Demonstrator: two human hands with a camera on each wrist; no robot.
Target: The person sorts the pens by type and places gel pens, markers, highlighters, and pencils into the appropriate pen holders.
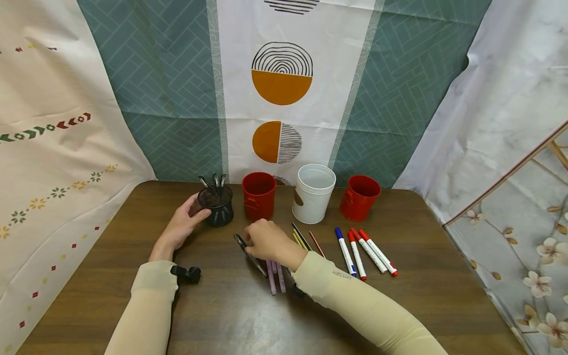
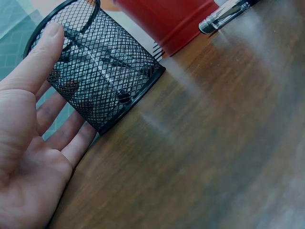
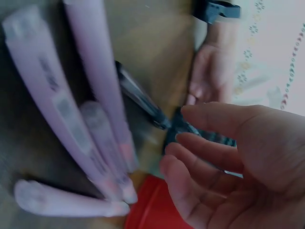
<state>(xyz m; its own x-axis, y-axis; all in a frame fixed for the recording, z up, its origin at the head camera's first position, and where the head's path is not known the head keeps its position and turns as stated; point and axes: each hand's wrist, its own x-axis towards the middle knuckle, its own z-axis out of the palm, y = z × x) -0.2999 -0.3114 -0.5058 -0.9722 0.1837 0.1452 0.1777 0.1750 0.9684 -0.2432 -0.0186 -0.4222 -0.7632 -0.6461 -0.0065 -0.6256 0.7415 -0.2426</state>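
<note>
My left hand (image 1: 181, 226) holds a black mesh pen cup (image 1: 221, 216) from its left side, thumb on the near side and fingers behind. Several black pens (image 1: 217, 183) stand in the cup, which is upright on the table. Over the table's middle hovers my right hand (image 1: 272, 242), its fingers loosely bent with nothing between them in the right wrist view. Just left of it lies a black pen (image 1: 256, 264), cap end towards the cups. Several light purple highlighters (image 3: 52, 90) lie beneath the right hand, partly hidden in the head view.
A red cup (image 1: 259, 199), a white cup (image 1: 313, 197) and another red cup (image 1: 360, 199) stand along the back. Thin pencils (image 1: 317, 243) lie right of my right hand. Further right are a blue-capped marker (image 1: 346, 252) and several red-capped markers (image 1: 372, 250). Fabric hangs behind the table.
</note>
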